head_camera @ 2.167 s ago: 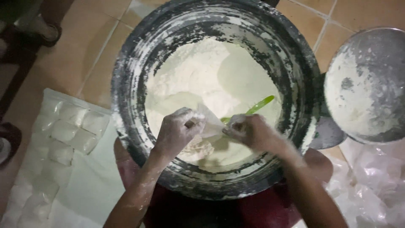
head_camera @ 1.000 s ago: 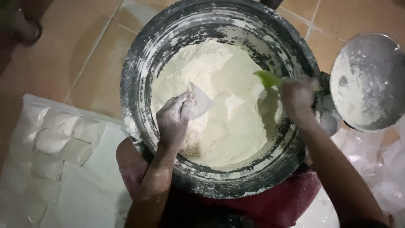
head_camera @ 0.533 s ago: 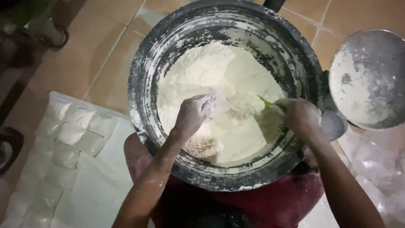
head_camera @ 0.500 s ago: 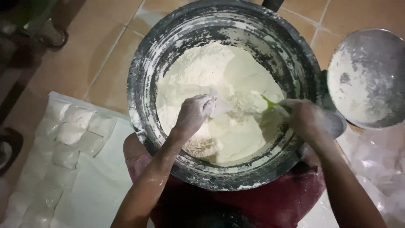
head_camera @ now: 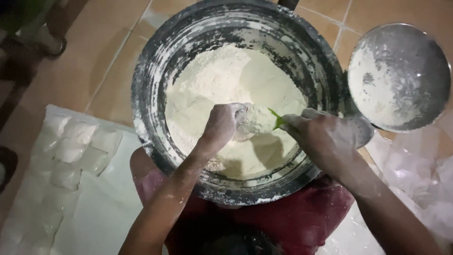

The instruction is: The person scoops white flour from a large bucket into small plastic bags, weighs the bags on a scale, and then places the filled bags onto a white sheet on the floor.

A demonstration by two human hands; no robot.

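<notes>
Both hands are now meeting over the middle of the frame, where a second ago they were working apart: the right hand point(head_camera: 321, 137) has come back from the right rim of the big metal basin point(head_camera: 155, 75) and is tipping a green scoop point(head_camera: 276, 120) into the small clear plastic bag point(head_camera: 252, 120) that the left hand point(head_camera: 219, 125) is holding open above the flour point(head_camera: 226, 80). The left hand's fingers are pinching the bag's mouth closed-fisted round the film; the right hand is wrapped tight round the scoop's handle, so only the green tip is showing. The bag is looking partly full and cloudy white, which suggests another portion is being filled just now, hanging over the centre of the basin.

At the left edge of the frame, a row of already filled small bags point(head_camera: 71, 146), square, clear and white with flour, is lying on a pale plastic sheet point(head_camera: 94, 212). At the upper right a floured round metal lid point(head_camera: 401, 75) is resting on the tiled floor point(head_camera: 85, 66), and loose empty clear bags point(head_camera: 424, 174) are piling at the lower right; no labels are showing
</notes>
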